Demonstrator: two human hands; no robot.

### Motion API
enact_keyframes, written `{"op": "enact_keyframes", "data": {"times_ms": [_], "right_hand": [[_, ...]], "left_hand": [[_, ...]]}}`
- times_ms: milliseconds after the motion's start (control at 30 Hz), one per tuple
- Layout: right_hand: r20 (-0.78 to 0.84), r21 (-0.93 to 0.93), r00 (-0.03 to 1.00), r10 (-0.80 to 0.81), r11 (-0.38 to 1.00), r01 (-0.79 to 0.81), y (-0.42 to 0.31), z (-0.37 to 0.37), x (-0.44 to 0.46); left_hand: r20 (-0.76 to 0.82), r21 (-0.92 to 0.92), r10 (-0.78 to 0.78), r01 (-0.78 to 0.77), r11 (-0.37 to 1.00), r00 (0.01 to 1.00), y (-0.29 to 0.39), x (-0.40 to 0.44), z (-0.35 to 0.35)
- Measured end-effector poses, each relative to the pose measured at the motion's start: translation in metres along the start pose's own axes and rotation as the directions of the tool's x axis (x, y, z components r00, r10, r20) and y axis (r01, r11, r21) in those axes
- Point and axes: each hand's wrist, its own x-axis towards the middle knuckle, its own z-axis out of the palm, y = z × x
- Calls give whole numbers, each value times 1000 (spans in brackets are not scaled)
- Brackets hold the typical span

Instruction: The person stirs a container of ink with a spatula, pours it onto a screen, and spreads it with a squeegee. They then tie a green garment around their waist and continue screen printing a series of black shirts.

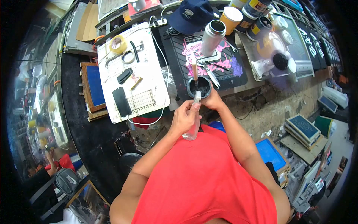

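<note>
A clear, pale-topped bottle (191, 130) is clasped by the left grip (185, 118), just bodyward of the dark, black-smeared cup (190, 93), which is held by the right grip (212, 100).

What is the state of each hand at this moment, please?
Left hand: closed, holding a clear bottle.
Right hand: closed, holding a container with dark contents.

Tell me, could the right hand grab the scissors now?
Probably not without letting go: the right hand is holding the cup, though the scissors lie close by with nothing seen between.
</note>
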Motion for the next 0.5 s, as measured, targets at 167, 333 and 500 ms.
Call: {"op": "enact_keyframes", "data": {"times_ms": [167, 333, 500], "right_hand": [[-14, -53, 1000, 25, 998, -25, -9, 0, -1], [0, -75, 999, 34, 997, -34, -4, -1, 0], [-9, -58, 1000, 2, 998, -3, 2, -1, 0]], "left_hand": [[-10, -56, -36, 35, 998, 999, -7, 0, -1], [41, -43, -30, 32, 999, 999, -6, 2, -3], [89, -198, 167, -147, 969, 982, -16, 7, -19]]}}
